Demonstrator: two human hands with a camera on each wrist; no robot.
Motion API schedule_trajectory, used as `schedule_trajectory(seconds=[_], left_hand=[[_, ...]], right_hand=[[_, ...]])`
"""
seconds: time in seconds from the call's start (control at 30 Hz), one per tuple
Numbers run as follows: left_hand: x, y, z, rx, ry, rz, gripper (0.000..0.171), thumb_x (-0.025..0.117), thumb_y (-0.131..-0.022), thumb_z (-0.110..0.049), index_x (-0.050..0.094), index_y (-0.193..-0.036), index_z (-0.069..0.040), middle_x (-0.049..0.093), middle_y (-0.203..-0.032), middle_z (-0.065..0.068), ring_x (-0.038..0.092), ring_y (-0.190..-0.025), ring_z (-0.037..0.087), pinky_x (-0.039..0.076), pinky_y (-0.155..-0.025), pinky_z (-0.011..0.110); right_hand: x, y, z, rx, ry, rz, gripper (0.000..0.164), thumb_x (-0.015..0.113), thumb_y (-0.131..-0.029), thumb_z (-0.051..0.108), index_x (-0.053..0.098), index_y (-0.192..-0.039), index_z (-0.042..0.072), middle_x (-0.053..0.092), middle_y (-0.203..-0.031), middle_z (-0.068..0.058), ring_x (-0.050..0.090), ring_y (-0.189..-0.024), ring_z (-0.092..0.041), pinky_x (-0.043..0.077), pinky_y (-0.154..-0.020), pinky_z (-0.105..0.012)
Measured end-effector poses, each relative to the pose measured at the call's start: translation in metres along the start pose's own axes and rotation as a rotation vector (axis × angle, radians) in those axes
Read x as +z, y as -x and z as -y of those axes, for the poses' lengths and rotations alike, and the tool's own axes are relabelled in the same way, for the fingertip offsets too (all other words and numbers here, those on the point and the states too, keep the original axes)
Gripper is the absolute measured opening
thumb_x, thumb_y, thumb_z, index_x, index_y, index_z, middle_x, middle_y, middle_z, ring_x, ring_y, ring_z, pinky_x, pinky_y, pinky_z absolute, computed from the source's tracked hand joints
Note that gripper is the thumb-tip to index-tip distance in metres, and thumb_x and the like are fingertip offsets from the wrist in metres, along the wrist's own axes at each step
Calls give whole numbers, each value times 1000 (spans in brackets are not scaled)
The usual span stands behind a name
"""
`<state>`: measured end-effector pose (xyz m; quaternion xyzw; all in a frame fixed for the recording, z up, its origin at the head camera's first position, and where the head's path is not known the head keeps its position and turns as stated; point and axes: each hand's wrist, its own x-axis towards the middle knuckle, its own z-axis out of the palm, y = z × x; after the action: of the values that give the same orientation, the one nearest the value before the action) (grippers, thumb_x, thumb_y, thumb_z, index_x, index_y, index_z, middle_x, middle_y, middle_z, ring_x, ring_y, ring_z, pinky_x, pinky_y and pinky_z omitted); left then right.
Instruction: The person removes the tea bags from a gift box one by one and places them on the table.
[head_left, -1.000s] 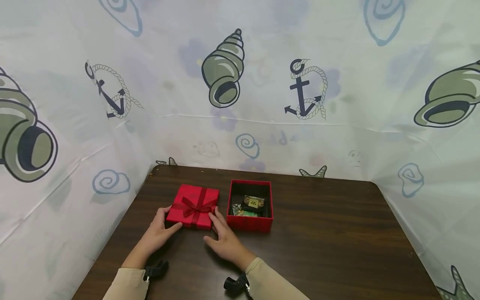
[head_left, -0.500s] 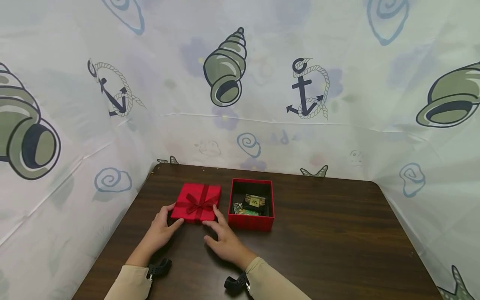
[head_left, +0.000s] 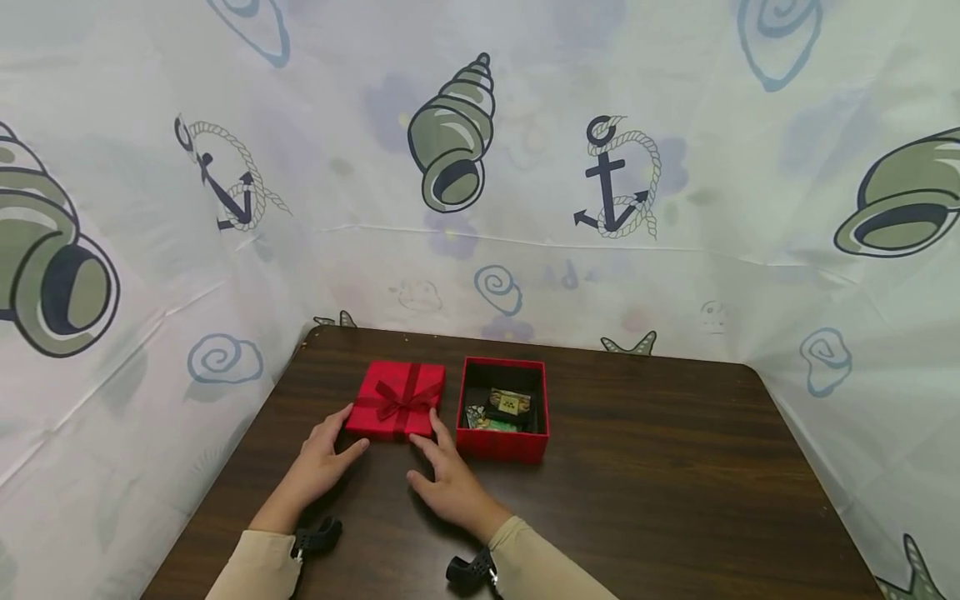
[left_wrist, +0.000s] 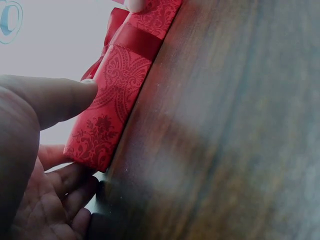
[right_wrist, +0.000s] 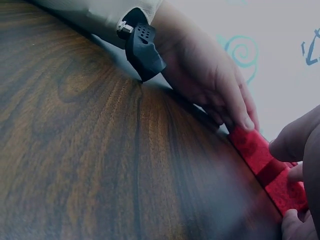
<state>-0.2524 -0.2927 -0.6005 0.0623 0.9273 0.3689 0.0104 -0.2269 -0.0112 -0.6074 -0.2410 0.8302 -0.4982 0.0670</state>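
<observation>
A red gift box lid [head_left: 397,402] with a dark red ribbon bow lies flat on the table, left of the open box. My left hand [head_left: 321,463] rests at the lid's near left corner, fingers extended along its side and the thumb apart from them. In the left wrist view the lid's patterned side [left_wrist: 117,85] stands on the wood beside the thumb. My right hand [head_left: 450,482] touches the lid's near right corner with its extended fingers, its thumb spread away. The red box [head_left: 501,448] holds a few small packets [head_left: 508,405], one black and gold.
The dark wooden table [head_left: 660,475] reaches back to a white patterned cloth [head_left: 525,192] hung around it. The box stands just right of the lid, with a narrow gap. Black wrist cameras [head_left: 318,536] hang beneath both wrists, close to the tabletop.
The lid has slid away from me toward the back and slightly right, drawing level with the box. Both hands stay almost where they were, and the box has not moved.
</observation>
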Motion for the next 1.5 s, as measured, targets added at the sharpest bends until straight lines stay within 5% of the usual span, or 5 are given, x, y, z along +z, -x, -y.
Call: schedule_trajectory(seconds=[0.57, 0.8, 1.03, 1.23, 1.5], left_hand=[[-1, 0, 1, -18, -1, -1, 85, 70, -107, -45, 32, -170, -3, 38, -170, 30, 33, -155, 54, 23, -121, 82], [-1, 2, 0, -43, 42, -1, 82, 69, -108, -45, 32, -169, -5, 37, -172, 29, 30, -157, 54, 19, -122, 83], [0, -1, -1, -17, 142, -30, 77, 67, -110, -39, 32, -168, -3, 36, -172, 28, 29, -160, 52, 20, -126, 79], [0, -2, -1, 1, 172, -41, 76, 68, -109, -35, 32, -166, 1, 39, -169, 29, 32, -160, 50, 24, -129, 73], [-6, -3, 3, 9, 199, -54, 72, 67, -110, -34, 35, -164, 1, 40, -168, 29, 34, -159, 49, 26, -128, 72]], right_hand=[[3, 0, 2, -170, 5, -30, 51, 72, -103, 12, 59, -153, 9, 18, -184, -9, 16, -171, -31, 30, -134, -56], [1, 4, 6, -226, -51, -19, 50, 69, -104, 9, 61, -151, 22, 22, -183, -6, 16, -171, -31, 27, -134, -59], [-8, 8, 23, -333, -117, -45, 39, 67, -106, 5, 68, -140, 24, 47, -171, -2, 29, -168, -32, 31, -134, -52], [-25, 9, 44, -392, -205, -67, 19, 63, -109, 5, 74, -121, 15, 72, -138, -9, 60, -147, -28, 49, -123, -41], [-74, 12, 62, -351, -420, -124, 14, 59, -111, 5, 71, -117, 1, 73, -122, -22, 76, -105, -19, 65, -96, -44]])
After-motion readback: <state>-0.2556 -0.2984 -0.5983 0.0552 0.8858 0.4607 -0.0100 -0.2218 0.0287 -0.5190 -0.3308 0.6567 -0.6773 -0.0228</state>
